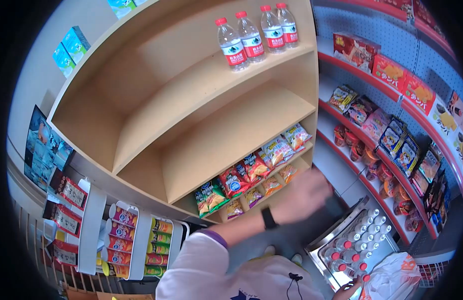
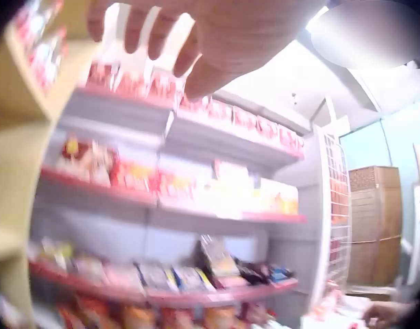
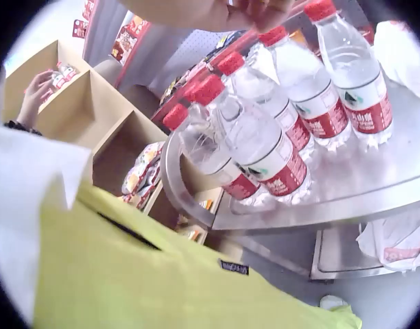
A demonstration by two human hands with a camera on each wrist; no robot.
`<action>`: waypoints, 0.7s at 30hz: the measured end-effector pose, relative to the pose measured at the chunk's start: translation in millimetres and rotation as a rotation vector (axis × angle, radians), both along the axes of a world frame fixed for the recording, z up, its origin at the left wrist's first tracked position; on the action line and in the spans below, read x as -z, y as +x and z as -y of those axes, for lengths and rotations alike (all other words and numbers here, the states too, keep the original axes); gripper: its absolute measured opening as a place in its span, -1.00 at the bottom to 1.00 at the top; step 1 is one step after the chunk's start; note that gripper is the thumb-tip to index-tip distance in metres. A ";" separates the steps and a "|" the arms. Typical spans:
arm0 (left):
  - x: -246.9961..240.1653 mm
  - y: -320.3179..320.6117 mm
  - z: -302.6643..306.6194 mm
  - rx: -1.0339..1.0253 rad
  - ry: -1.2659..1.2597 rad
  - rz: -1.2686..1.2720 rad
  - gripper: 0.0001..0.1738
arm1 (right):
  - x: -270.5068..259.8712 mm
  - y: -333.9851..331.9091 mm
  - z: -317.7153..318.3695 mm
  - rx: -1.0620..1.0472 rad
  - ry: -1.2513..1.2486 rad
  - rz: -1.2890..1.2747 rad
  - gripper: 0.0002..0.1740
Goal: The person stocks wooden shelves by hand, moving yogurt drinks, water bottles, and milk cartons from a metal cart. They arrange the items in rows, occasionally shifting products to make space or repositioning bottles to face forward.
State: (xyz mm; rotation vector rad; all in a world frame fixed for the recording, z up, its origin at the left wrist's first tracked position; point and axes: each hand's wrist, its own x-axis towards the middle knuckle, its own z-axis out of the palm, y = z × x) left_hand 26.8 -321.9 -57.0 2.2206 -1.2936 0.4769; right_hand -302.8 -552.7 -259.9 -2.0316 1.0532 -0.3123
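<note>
My left hand (image 1: 311, 197) is stretched out in front of the wooden shelf unit, blurred in the head view. In the left wrist view its spread, relaxed fingers (image 2: 155, 34) hold nothing. Low on the right, my right hand (image 1: 347, 290) is beside the red-capped water bottles (image 1: 349, 255) on a metal cart (image 1: 316, 240). From the right wrist, that hand (image 3: 203, 10) shows at the top edge, its fingertips right by the caps of the standing bottles (image 3: 278, 161). I cannot tell whether it grips one.
Several water bottles (image 1: 275, 37) stand on an upper board of the shelf unit (image 1: 206, 95), with chip bags (image 1: 234, 180) lower down. Red-edged racks (image 1: 359, 75) of snacks line the right. A white plastic bag (image 1: 396, 275) lies by the cart; canister racks (image 1: 124, 235) stand left.
</note>
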 end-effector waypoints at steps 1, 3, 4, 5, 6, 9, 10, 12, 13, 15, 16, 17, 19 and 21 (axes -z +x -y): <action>-18.5 30.2 -14.7 -0.174 -0.188 0.183 -0.60 | 9.2 -4.9 6.2 0.041 -0.061 0.063 -0.37; -112.8 75.2 -47.8 -0.410 -0.204 0.588 -0.43 | 15.2 0.5 18.5 0.002 -0.268 0.147 -0.48; -152.5 92.4 -56.3 -0.506 -0.319 0.562 -0.53 | 25.0 3.0 27.4 0.020 -0.311 0.167 -0.50; -186.3 118.8 -70.7 -0.603 -0.338 0.727 -0.46 | 33.1 3.0 33.8 0.037 -0.354 0.185 -0.52; -213.8 147.2 -82.3 -0.660 -0.333 0.794 -0.43 | 30.6 6.5 34.3 0.046 -0.361 0.193 -0.52; -271.0 219.4 -101.0 -0.824 -0.200 0.831 -0.30 | 18.2 12.6 28.4 0.110 -0.337 0.190 -0.53; -279.7 233.4 -104.1 -0.804 -0.216 0.836 -0.30 | 15.4 11.3 22.6 0.103 -0.345 0.171 -0.52; -290.2 255.8 -108.7 -0.983 0.136 0.658 -0.26 | -6.5 11.3 -0.3 0.122 -0.355 0.155 -0.51; -291.4 265.8 -109.4 -0.960 0.122 0.664 -0.26 | -27.4 13.0 -19.1 0.142 -0.336 0.175 -0.51; -290.7 287.8 -106.1 -1.023 0.169 0.427 -0.26 | -80.7 14.4 -50.5 0.205 -0.210 0.054 -0.51; -288.6 297.1 -103.5 -0.990 0.154 0.432 -0.26 | -79.2 6.6 -55.2 0.248 -0.175 -0.008 -0.52; -284.2 305.0 -101.7 -0.989 0.163 0.440 -0.30 | -74.8 -4.4 -60.5 0.291 -0.140 -0.072 -0.52; -282.9 316.7 -97.7 -0.962 0.165 0.450 -0.35 | -50.1 -26.8 -65.5 0.346 -0.249 0.018 -0.58; -282.6 322.6 -98.6 -0.956 0.245 0.551 -0.46 | -45.4 -39.1 -73.9 0.408 -0.238 0.005 -0.59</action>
